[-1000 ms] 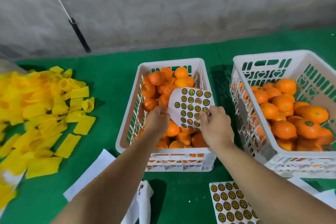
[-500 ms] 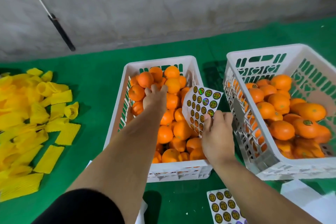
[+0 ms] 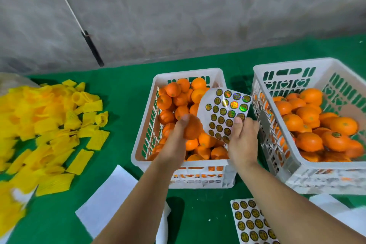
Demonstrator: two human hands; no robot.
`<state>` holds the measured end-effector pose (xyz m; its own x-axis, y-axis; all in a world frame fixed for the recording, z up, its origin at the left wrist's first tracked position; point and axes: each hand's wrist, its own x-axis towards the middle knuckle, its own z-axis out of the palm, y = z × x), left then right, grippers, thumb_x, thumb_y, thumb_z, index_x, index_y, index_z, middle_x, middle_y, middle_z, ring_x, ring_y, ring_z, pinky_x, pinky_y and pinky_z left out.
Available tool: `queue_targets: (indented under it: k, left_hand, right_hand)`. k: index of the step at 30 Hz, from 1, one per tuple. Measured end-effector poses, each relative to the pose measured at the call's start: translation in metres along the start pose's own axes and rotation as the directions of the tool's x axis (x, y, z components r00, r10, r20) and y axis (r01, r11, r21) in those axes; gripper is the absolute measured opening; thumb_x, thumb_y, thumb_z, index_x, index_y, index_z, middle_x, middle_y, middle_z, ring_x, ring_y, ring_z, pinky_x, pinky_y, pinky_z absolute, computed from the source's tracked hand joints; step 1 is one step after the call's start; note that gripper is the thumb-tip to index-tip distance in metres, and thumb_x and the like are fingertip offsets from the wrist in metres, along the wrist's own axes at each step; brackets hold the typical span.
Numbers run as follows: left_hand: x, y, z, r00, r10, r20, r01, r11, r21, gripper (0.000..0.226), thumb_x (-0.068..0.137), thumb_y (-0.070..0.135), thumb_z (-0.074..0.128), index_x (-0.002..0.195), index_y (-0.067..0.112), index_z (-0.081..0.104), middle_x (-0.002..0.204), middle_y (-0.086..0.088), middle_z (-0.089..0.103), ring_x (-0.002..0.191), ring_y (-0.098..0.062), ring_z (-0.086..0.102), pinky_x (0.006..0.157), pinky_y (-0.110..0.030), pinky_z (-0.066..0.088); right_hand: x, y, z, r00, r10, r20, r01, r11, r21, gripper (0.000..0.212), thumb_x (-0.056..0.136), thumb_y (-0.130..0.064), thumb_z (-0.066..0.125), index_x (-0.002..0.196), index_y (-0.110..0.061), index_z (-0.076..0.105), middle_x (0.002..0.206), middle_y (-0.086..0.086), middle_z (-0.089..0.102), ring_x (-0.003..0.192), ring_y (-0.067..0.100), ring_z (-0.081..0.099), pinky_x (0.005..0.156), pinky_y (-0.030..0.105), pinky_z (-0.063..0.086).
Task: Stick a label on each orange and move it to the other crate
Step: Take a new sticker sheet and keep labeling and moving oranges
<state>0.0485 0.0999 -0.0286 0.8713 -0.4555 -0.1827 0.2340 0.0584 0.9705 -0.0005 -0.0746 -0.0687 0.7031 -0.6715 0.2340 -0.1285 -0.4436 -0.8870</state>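
Orange and slightly blurred, the orange (image 3: 191,129) sits gripped in the left hand (image 3: 176,140) above the left crate (image 3: 142,144). Beside it, the right hand (image 3: 242,140) pinches a curled sticker sheet (image 3: 223,111) of shiny round labels. Labelled oranges fill the right crate (image 3: 277,166). Yellow foam nets (image 3: 49,125) lie heaped on green felt (image 3: 122,105); another sticker sheet (image 3: 249,222) lies flat nearby.

- The orange (image 3: 193,128) in the left hand (image 3: 175,144) is blurred, so no label can be made out on it.
- The right hand (image 3: 242,140) hides the lower corner of the sticker sheet (image 3: 224,112).
- The right crate (image 3: 297,174) is cut by the right edge.
- The second sticker sheet (image 3: 251,222) is cut by the bottom edge.
- The yellow foam nets (image 3: 49,134) at the lower left are blurred.
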Motion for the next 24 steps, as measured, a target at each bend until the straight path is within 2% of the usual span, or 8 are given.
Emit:
queue_targets:
  k: [4, 8, 10, 15, 17, 20, 22, 24]
  left_hand:
    - [-0.042, 0.017, 0.011, 0.997, 0.062, 0.041, -0.062, 0.998, -0.003, 0.078, 0.080, 0.080, 0.067, 0.142, 0.032, 0.063, 0.143, 0.003, 0.067, 0.134, -0.016, 0.062, 0.104, -0.029, 0.052]
    - [-0.075, 0.028, 0.015, 0.984, 0.142, 0.112, -0.135, 0.989, -0.068, 0.122, 0.066, 0.086, 0.074, 0.154, 0.007, 0.046, 0.157, -0.005, 0.054, 0.147, -0.018, 0.049, 0.109, -0.026, 0.046]
    - [-0.089, 0.031, 0.020, 0.970, 0.185, 0.156, -0.166, 0.978, -0.128, 0.129, 0.064, 0.086, 0.076, 0.158, 0.004, 0.039, 0.162, -0.007, 0.049, 0.150, -0.016, 0.045, 0.109, -0.021, 0.045]
    - [-0.110, 0.043, 0.036, 0.929, 0.282, 0.241, -0.254, 0.957, -0.142, 0.126, 0.076, 0.078, 0.074, 0.162, 0.001, 0.026, 0.165, -0.007, 0.044, 0.152, -0.020, 0.042, 0.120, -0.028, 0.040]
    - [-0.116, 0.057, 0.043, 0.918, 0.338, 0.210, -0.310, 0.938, -0.154, 0.131, 0.071, 0.074, 0.082, 0.159, -0.005, 0.027, 0.156, -0.008, 0.054, 0.142, -0.024, 0.054, 0.112, -0.031, 0.047]
    - [-0.117, 0.073, 0.054, 0.924, 0.373, 0.087, -0.340, 0.904, -0.259, 0.129, 0.039, 0.064, 0.102, 0.128, -0.019, 0.058, 0.120, -0.011, 0.076, 0.110, -0.016, 0.074, 0.094, -0.030, 0.055]
    - [-0.119, 0.075, 0.055, 0.920, 0.393, -0.012, -0.385, 0.894, -0.230, 0.100, 0.036, 0.061, 0.103, 0.111, -0.001, 0.078, 0.108, -0.005, 0.081, 0.105, -0.015, 0.076, 0.094, -0.035, 0.058]
    - [-0.135, 0.075, 0.056, 0.913, 0.407, -0.003, -0.404, 0.906, -0.129, 0.101, 0.052, 0.067, 0.096, 0.134, 0.016, 0.067, 0.129, -0.013, 0.073, 0.122, -0.034, 0.070, 0.100, -0.056, 0.057]
  right_hand:
    - [-0.025, -0.003, -0.025, 0.997, 0.041, 0.062, -0.054, 0.976, 0.209, 0.038, 0.105, -0.057, 0.033, 0.086, -0.029, 0.049, 0.107, 0.004, 0.047, 0.108, 0.024, 0.045, 0.092, 0.034, 0.035]
    - [-0.055, -0.020, -0.063, 0.989, 0.012, 0.146, -0.075, 0.896, 0.437, 0.038, 0.099, -0.068, 0.038, 0.099, -0.039, 0.062, 0.117, 0.005, 0.064, 0.107, 0.013, 0.064, 0.092, 0.035, 0.053]
    - [-0.061, -0.037, -0.086, 0.985, -0.043, 0.167, -0.049, 0.860, 0.508, 0.032, 0.100, -0.066, 0.042, 0.110, -0.047, 0.067, 0.118, -0.009, 0.072, 0.111, 0.008, 0.068, 0.089, 0.024, 0.056]
    - [-0.064, -0.074, -0.135, 0.955, -0.136, 0.265, -0.048, 0.807, 0.589, 0.030, 0.101, -0.059, 0.047, 0.118, -0.051, 0.070, 0.123, -0.013, 0.075, 0.113, 0.008, 0.071, 0.086, 0.020, 0.058]
    - [-0.065, -0.084, -0.147, 0.948, -0.152, 0.279, -0.037, 0.819, 0.572, 0.030, 0.100, -0.059, 0.046, 0.117, -0.053, 0.070, 0.122, -0.016, 0.075, 0.112, 0.005, 0.071, 0.083, 0.018, 0.058]
    - [-0.065, -0.093, -0.158, 0.934, -0.159, 0.321, -0.065, 0.807, 0.587, 0.031, 0.102, -0.060, 0.048, 0.119, -0.047, 0.070, 0.121, -0.012, 0.076, 0.111, 0.009, 0.072, 0.086, 0.025, 0.060]
    - [-0.064, -0.097, -0.159, 0.944, -0.149, 0.296, -0.033, 0.846, 0.531, 0.043, 0.096, -0.068, 0.051, 0.109, -0.032, 0.069, 0.106, -0.002, 0.077, 0.100, 0.014, 0.073, 0.085, 0.038, 0.061]
    - [-0.063, -0.101, -0.157, 0.980, -0.148, 0.133, 0.089, 0.923, 0.375, 0.046, 0.089, -0.064, 0.060, 0.108, -0.022, 0.056, 0.110, 0.011, 0.063, 0.100, 0.023, 0.064, 0.091, 0.050, 0.054]
